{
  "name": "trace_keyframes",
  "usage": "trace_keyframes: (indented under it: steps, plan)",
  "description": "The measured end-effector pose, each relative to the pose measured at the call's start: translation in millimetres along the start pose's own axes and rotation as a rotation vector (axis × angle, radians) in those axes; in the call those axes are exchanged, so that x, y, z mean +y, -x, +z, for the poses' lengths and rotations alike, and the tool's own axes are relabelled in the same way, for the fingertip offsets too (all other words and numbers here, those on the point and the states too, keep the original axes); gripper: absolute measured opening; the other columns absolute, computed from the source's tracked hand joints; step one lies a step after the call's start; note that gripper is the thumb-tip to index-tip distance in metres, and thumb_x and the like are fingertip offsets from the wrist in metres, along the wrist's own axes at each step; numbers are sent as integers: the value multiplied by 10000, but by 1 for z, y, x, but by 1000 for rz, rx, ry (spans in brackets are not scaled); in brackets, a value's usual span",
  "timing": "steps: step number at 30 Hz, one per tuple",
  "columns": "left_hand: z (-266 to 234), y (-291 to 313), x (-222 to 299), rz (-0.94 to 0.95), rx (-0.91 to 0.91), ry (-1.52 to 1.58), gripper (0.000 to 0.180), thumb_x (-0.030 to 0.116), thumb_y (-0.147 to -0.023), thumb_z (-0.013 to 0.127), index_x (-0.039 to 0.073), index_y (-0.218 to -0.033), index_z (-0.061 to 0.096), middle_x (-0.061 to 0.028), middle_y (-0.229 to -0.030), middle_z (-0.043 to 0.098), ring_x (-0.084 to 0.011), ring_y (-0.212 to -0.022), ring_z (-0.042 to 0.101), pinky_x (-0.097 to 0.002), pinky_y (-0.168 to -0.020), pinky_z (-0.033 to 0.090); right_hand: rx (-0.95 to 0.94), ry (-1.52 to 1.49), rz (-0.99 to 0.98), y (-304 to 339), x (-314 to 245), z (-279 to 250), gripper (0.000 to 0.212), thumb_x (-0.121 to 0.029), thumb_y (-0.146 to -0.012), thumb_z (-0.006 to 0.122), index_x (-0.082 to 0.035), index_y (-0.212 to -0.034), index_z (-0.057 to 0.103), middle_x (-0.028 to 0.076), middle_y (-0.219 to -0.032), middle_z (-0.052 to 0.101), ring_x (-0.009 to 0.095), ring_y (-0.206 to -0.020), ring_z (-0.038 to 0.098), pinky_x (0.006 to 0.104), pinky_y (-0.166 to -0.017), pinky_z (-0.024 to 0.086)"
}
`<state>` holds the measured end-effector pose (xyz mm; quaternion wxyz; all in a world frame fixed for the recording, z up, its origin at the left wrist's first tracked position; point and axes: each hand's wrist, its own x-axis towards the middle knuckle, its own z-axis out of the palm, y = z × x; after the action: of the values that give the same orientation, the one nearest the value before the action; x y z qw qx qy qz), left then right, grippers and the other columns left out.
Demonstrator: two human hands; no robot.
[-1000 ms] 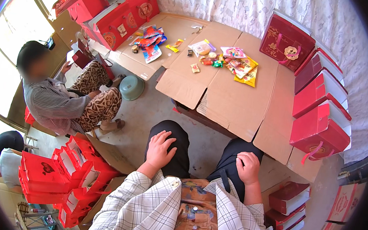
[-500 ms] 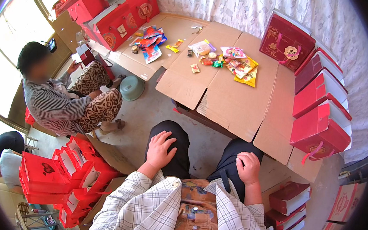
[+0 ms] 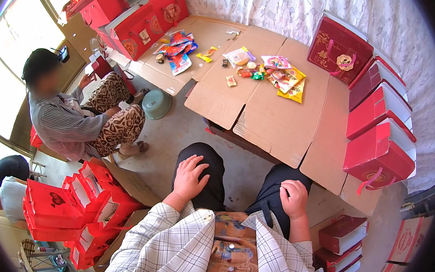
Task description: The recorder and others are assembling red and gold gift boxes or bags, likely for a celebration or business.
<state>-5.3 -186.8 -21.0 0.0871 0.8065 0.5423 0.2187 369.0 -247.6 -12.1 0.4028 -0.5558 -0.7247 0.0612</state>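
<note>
My left hand [image 3: 189, 179] lies on my left knee, its fingers apart and holding nothing. Over my right knee [image 3: 270, 178] rests my right hand [image 3: 294, 198], empty, with the fingers loosely bent. Ahead of both knees stands a table covered with flattened cardboard [image 3: 290, 126]. On it lie small wrapped sweets [image 3: 231, 81], a round wrapped snack [image 3: 240, 57], yellow snack packets [image 3: 293, 91] and a pink-and-white packet [image 3: 275, 62]. Farther left are red-and-blue snack packets [image 3: 179, 51] and a yellow-wrapped sweet [image 3: 203, 57]. Neither hand touches any of these.
Red gift boxes [image 3: 379, 154] line the table's right side; another red box [image 3: 149, 26] stands far left. Open red boxes [image 3: 59, 205] are piled at my left, dark red ones [image 3: 342, 235] at my right. A person [image 3: 70, 119] sits at left near a green basin [image 3: 156, 104].
My hands stay where they were on my knees. The seated person at left has shifted very slightly; the things on the table look the same.
</note>
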Motion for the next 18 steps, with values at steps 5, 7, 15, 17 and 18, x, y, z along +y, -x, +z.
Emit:
trace_keyframes:
  steps: [5, 7, 15, 17, 18]
  plan:
    - [1, 0, 0, -5, -3, -12, 368, 293, -854, 737, 138, -1186, 712, -107, -1407, 588, -338, -1372, 489, -525, -1103, 390, 2, -6, -4, 0, 0, 0, 69, -62, -796, 719, -54, -830, 659, 90, -888, 716, 299, -803, 671, 406, -741, 536]
    - [1, 0, -1, -4, -2, -14, 368, 293, -853, 738, 138, -1186, 712, -107, -1406, 588, -337, -1372, 490, -524, -1102, 390, 0, -5, -5, 0, 0, 0, 70, -65, -798, 718, -54, -831, 657, 88, -890, 717, 298, -801, 671, 406, -741, 535]
    - [1, -1, 0, 5, 1, -3, 382, 253, -829, 746, 122, -1186, 705, -130, -1395, 592, -361, -1353, 499, -495, -1120, 392, -11, -5, 5, -1, 0, -1, 63, -73, -806, 712, -53, -830, 658, 89, -891, 717, 296, -809, 674, 405, -750, 537]
    - [0, -1, 0, 9, 4, -3, 383, 251, -827, 747, 120, -1184, 705, -130, -1394, 593, -362, -1351, 499, -495, -1118, 393, -10, -10, 7, -1, 0, -1, 61, -73, -807, 711, -53, -830, 659, 90, -892, 717, 296, -811, 674, 405, -752, 537]
    - [0, -1, 0, 9, 5, 4, 383, 251, -827, 747, 120, -1184, 705, -130, -1394, 593, -362, -1351, 499, -495, -1118, 393, -11, -8, 7, -1, 0, -1, 60, -73, -808, 711, -52, -830, 659, 90, -893, 718, 296, -812, 675, 405, -752, 537]
